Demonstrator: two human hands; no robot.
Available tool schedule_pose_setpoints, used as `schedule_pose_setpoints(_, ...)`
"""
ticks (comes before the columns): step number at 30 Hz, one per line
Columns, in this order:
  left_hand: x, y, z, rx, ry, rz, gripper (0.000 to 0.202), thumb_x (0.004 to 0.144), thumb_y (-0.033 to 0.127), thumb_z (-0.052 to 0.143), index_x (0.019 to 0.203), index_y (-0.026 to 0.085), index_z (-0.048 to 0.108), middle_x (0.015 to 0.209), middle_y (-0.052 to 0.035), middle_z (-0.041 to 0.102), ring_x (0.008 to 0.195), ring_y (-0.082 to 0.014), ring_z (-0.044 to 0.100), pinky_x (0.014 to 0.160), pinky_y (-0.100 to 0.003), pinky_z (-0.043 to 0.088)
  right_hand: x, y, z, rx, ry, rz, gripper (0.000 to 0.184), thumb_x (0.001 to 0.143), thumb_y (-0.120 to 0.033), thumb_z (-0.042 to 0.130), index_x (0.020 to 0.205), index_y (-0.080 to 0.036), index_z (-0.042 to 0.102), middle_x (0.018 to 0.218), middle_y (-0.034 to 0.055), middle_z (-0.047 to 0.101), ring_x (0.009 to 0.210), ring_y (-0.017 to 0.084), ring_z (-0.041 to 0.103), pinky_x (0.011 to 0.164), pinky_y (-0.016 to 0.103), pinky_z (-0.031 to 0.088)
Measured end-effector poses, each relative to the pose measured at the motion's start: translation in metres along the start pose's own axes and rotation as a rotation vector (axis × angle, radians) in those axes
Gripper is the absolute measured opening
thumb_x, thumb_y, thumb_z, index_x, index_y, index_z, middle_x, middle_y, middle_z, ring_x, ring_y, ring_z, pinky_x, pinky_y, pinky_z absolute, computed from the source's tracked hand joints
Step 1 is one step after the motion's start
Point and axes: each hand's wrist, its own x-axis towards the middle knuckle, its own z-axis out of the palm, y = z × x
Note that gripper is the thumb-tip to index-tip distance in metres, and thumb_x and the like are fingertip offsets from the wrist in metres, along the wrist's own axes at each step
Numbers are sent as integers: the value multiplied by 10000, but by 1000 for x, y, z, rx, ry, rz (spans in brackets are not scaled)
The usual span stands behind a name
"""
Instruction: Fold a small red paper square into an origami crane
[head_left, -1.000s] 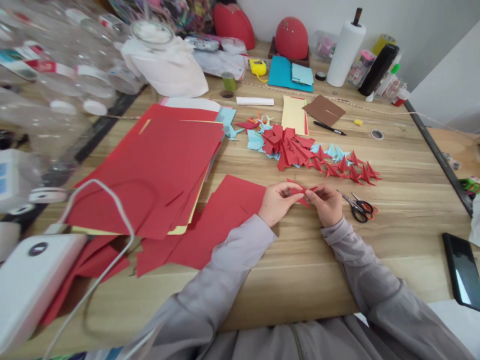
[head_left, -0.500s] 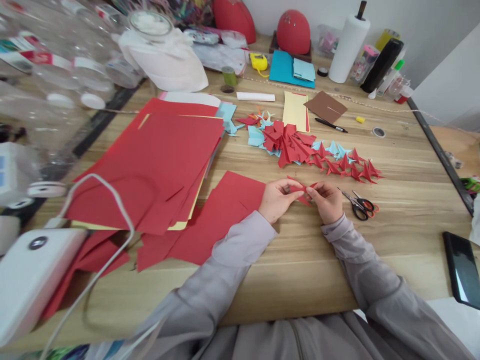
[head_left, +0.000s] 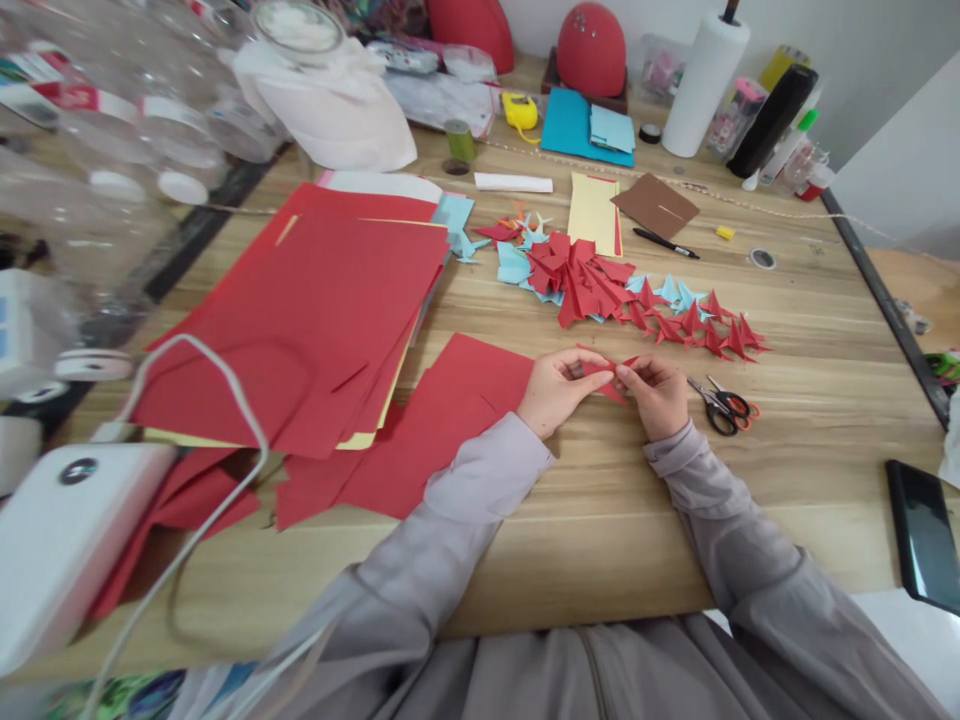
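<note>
Both hands pinch one small folded piece of red paper (head_left: 609, 376) just above the wooden table (head_left: 810, 330). My left hand (head_left: 556, 390) grips its left end with thumb and fingers closed. My right hand (head_left: 660, 394) holds the right end the same way. A pile of finished folded red and light-blue paper shapes (head_left: 600, 290) lies just beyond the hands. Red paper squares (head_left: 450, 420) lie under my left forearm.
Scissors with red and black handles (head_left: 721, 406) lie right of my right hand. A large stack of red sheets (head_left: 307, 320) covers the left. A phone (head_left: 924, 545) sits at the right edge. A white device with a cable (head_left: 67, 540) is front left; a paper towel roll (head_left: 703, 85) and bottles stand at the back.
The hands stay on the red paper piece and shift only slightly; the view has tilted a little, so everything sits a bit higher in the picture.
</note>
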Motion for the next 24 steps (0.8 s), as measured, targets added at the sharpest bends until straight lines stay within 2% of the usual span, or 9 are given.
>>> schedule_pose_setpoints(4, 0, 0, 0, 3, 7, 12, 158, 627, 251, 752, 739, 157, 691, 548, 31, 524, 506, -73, 413, 502, -220, 305, 0, 1, 0, 28, 4, 33, 388, 580, -515, 787, 601, -189, 578, 521, -14, 620, 488, 116, 570, 497, 268, 499)
schedule_pose_setpoints(11, 0, 1, 1, 30, 13, 4, 137, 634, 213, 734, 741, 149, 680, 551, 28, 534, 505, -75, 428, 504, -221, 312, 1, 3, -3, 41, -41, 28, 351, 624, -497, 767, 629, -187, 603, 537, -11, 624, 503, 119, 582, 510, 265, 500)
schedule_pose_setpoints(17, 1, 1, 1, 14, 21, -5, 137, 626, 206, 733, 736, 147, 676, 537, 33, 521, 498, -74, 422, 498, -222, 301, 0, 0, -2, 80, -40, 72, 349, 572, -454, 808, 670, -187, 606, 559, -18, 639, 506, 118, 586, 526, 275, 516)
schedule_pose_setpoints(21, 1, -1, 1, 17, 23, 2, 140, 624, 217, 737, 734, 152, 679, 516, 39, 496, 487, -74, 403, 487, -222, 284, 0, -2, -1, 48, -52, 58, 358, 522, -413, 842, 642, -184, 596, 549, -29, 619, 494, 102, 558, 497, 251, 488)
schedule_pose_setpoints(24, 2, -4, 0, 43, 19, 12, 151, 633, 231, 734, 755, 156, 687, 521, 40, 491, 492, -76, 406, 492, -223, 289, 0, -2, -1, 34, -60, 45, 358, 537, -429, 832, 628, -187, 584, 537, -32, 605, 486, 97, 544, 487, 246, 478)
